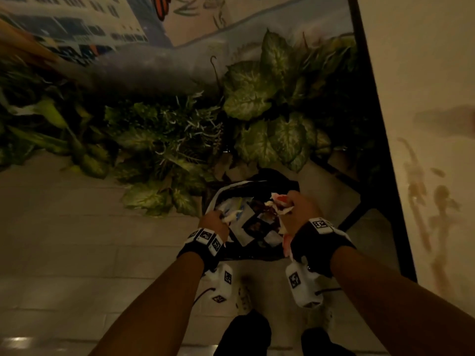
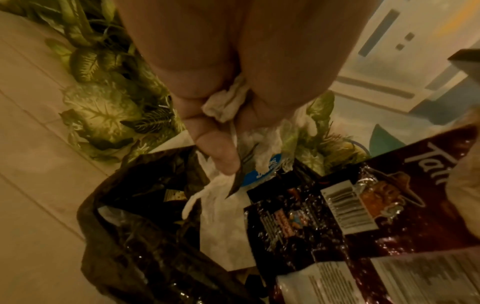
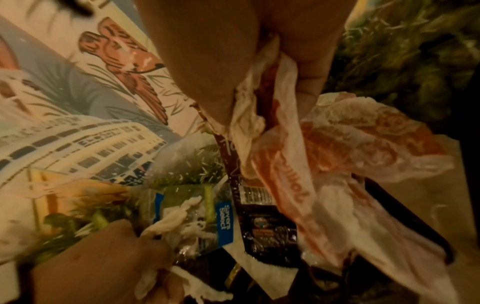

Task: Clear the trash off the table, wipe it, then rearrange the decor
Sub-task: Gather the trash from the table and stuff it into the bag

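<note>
On the left, leafy plants [image 1: 164, 140] line the tiled floor [image 1: 64, 227] below a painted wall mural [image 1: 77, 27]. The left hand [image 1: 213, 222] has its grip closed around a crumpled white tissue [image 2: 226, 102] and a clear wrapper with a blue label [image 3: 224, 220], held over the open black trash bag [image 1: 257, 255] standing on the floor. Inside the bag lie white paper and a dark brown snack packet [image 2: 363, 205]. To its right, the right hand [image 1: 298, 209] has its grip closed on a bunched white-and-orange food wrapper [image 3: 324, 154], above the bag's mouth. Farthest right stands the pale worktop [image 1: 424, 124], smeared with brown stains [image 1: 421, 201], on a black frame.
</note>
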`<state>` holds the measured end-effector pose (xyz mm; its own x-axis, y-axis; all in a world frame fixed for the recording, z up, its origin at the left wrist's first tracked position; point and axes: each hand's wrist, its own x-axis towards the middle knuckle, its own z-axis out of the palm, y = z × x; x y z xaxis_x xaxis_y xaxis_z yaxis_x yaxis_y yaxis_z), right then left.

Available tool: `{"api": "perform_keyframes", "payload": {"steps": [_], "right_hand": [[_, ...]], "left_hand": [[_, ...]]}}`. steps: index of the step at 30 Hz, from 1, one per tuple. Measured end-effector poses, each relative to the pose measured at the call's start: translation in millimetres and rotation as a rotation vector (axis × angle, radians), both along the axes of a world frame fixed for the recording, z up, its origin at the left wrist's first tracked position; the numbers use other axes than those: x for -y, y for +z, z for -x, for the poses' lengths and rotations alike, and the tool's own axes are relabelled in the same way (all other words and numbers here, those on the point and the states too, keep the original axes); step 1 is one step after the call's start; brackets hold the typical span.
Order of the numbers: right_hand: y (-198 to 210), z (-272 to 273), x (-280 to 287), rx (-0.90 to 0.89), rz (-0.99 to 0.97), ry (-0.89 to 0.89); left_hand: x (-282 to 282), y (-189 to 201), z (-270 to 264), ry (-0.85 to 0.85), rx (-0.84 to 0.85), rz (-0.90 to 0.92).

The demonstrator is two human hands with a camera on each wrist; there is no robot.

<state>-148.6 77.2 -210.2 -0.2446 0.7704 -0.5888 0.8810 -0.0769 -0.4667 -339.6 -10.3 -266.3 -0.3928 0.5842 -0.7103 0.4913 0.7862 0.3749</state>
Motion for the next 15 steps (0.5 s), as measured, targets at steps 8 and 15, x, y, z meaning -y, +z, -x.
{"api": "perform_keyframes", "payload": {"steps": [8,15], "right_hand": [[-43,14,-17,0.002,-0.066,-0.074],[-91,30,3,0.001,-0.047,0.039]], "left_hand": [[-22,-38,-11,-0.118,-0.103,0.064],[-22,-65,-19,-0.222,-0.024,0.215]]}}
